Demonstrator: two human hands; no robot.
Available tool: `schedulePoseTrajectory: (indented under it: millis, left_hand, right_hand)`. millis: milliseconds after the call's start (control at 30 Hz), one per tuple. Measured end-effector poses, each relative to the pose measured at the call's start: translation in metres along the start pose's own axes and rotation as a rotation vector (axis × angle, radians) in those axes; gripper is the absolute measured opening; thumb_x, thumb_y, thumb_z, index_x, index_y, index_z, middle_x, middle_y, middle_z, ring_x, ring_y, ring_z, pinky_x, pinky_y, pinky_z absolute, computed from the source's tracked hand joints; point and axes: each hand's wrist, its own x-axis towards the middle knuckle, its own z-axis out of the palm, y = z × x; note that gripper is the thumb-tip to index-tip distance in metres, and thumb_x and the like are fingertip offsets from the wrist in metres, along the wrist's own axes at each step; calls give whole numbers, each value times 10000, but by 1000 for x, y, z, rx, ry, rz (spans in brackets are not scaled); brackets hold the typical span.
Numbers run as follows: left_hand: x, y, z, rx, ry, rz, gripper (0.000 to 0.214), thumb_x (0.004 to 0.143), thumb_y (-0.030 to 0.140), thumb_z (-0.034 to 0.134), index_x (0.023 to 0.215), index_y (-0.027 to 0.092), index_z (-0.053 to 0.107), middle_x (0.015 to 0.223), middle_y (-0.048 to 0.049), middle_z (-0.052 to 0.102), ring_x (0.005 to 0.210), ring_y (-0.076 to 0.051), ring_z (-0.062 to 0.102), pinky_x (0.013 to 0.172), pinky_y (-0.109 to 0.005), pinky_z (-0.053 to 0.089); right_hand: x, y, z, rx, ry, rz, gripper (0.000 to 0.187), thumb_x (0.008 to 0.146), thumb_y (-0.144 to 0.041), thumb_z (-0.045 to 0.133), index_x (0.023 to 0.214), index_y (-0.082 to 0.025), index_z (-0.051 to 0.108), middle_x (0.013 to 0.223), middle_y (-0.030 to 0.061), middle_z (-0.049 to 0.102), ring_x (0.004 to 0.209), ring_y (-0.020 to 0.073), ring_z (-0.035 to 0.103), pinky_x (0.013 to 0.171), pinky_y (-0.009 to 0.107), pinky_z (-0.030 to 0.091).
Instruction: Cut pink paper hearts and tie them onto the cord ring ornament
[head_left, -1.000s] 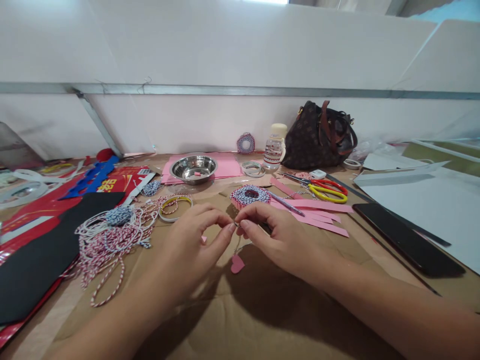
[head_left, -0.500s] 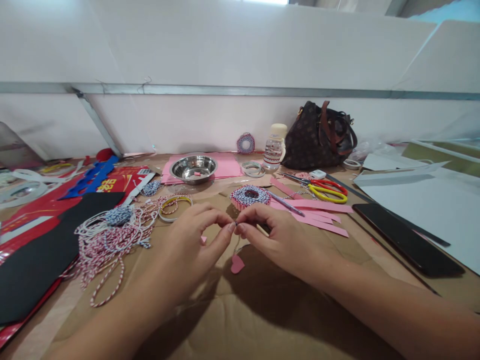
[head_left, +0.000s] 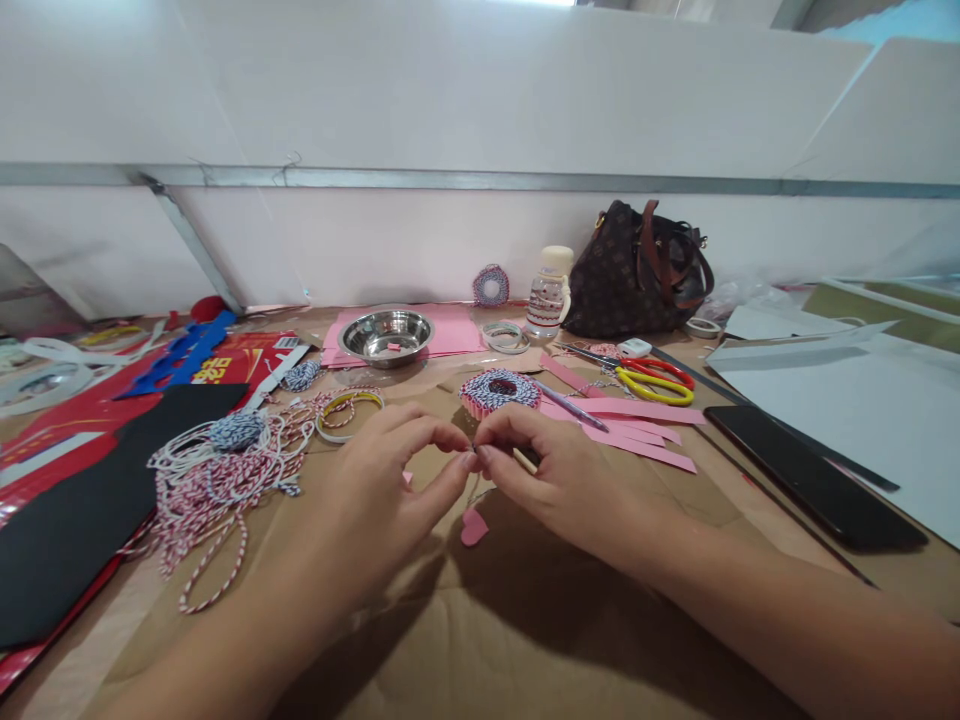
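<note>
My left hand (head_left: 382,490) and my right hand (head_left: 547,475) meet fingertip to fingertip above the brown cardboard (head_left: 480,620). Both pinch a thin string between thumb and forefinger, too fine to see clearly. A small pink paper heart (head_left: 474,526) hangs or lies just below the pinch. Right behind my hands lies a round piece wound in red, white and blue twine (head_left: 500,390).
A tangle of red-white twine (head_left: 217,470) lies left, beside black and red sheets (head_left: 67,500). A steel bowl (head_left: 387,336) on pink paper, a bottle (head_left: 547,292) and a brown handbag (head_left: 637,270) stand at the back. Scissors (head_left: 652,380), pink strips (head_left: 637,430) and a black phone (head_left: 814,478) lie right.
My fingertips have shifted slightly around the pinch point; my hands stay in the same place. Nothing else has moved.
</note>
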Motion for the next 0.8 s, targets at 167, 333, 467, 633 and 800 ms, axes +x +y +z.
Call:
schedulePoseTrajectory:
  millis: [167, 333, 467, 633, 800]
  left_hand:
    - [0, 0, 0, 6, 2, 13, 83, 905, 234, 578, 835, 239, 622, 919, -3, 664, 915, -208, 599, 794, -362, 453]
    - [2, 1, 1, -3, -25, -5, 78, 897, 225, 565, 831, 235, 605, 909, -7, 654, 903, -205, 593, 773, -352, 455]
    - [1, 3, -1, 3, -43, -35, 86, 885, 221, 547, 831, 244, 610, 910, -6, 654, 902, -211, 597, 753, -350, 460]
    - [0, 5, -3, 8, -33, -40, 103, 881, 255, 565, 954, 250, 638, 1004, -16, 680, 970, -225, 617, 818, -382, 473]
    - [0, 1, 0, 40, -17, 10, 112, 927, 333, 593, 901, 241, 651, 963, -24, 684, 948, -226, 619, 818, -388, 469]
  right_hand:
    - [-2, -2, -1, 17, -25, 20, 73, 910, -172, 575, 886, -169, 644, 752, -38, 624, 646, 74, 515, 568, 190, 369]
    - [0, 1, 2, 65, -21, 23, 74, 901, -151, 551, 871, -179, 613, 742, -41, 616, 656, 84, 522, 586, 200, 379]
    - [1, 4, 3, 92, -20, 24, 79, 900, -149, 538, 878, -183, 606, 764, -34, 635, 680, 93, 543, 615, 213, 400]
    - [-1, 1, 0, 46, -19, 22, 83, 914, -166, 541, 897, -181, 620, 788, -29, 653, 685, 91, 554, 611, 209, 396]
    - [-3, -6, -3, 2, -21, 37, 77, 911, -161, 557, 878, -181, 623, 752, -42, 621, 634, 77, 516, 562, 197, 367]
